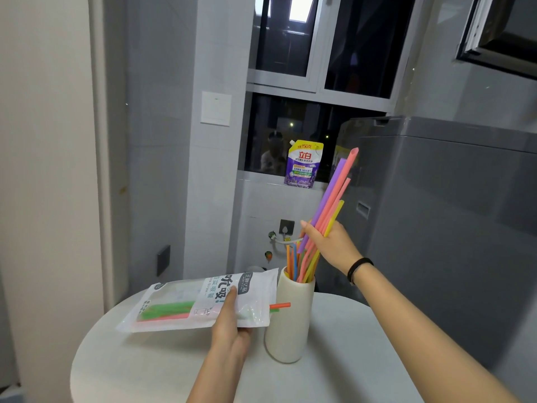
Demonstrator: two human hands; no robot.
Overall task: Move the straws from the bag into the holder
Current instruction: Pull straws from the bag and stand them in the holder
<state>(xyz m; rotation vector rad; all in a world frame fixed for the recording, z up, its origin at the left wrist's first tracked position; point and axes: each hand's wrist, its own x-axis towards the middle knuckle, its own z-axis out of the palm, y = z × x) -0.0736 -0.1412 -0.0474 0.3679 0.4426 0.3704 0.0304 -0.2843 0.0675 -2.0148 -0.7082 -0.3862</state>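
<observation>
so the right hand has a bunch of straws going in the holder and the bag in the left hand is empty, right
No, the bag in the left hand is not empty: the head view shows green and pink straws inside it and an orange straw poking from its mouth. The right hand does grip a bunch of straws, lower ends in the holder.
</observation>
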